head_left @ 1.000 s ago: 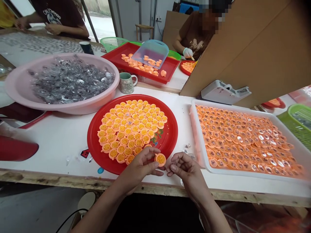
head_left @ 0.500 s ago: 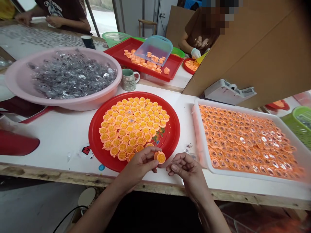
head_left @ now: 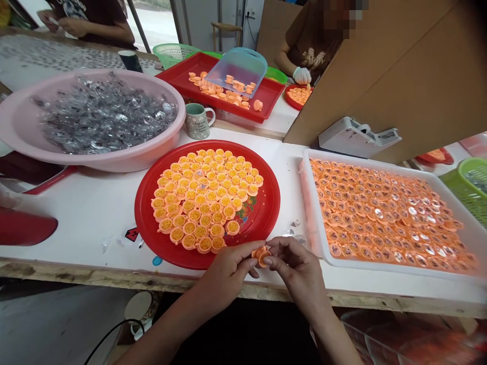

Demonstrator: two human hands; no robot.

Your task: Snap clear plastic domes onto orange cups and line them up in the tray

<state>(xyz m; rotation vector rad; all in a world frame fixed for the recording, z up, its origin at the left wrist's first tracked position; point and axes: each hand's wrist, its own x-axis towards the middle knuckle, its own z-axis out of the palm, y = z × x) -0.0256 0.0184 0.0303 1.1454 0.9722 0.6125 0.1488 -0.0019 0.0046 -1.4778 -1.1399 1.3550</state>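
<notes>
Cup is pinched between left hand and right hand, partly hidden by fingers; red tray beyond is partly covered.

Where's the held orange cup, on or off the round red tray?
Off: the left hand and right hand hold the orange cup outside the round red tray.

You've a narrow white tabletop lane right of centre, between red plate and white tray, your right hand at its foot; pink basin blocks upper left, cardboard panel upper right.
</notes>
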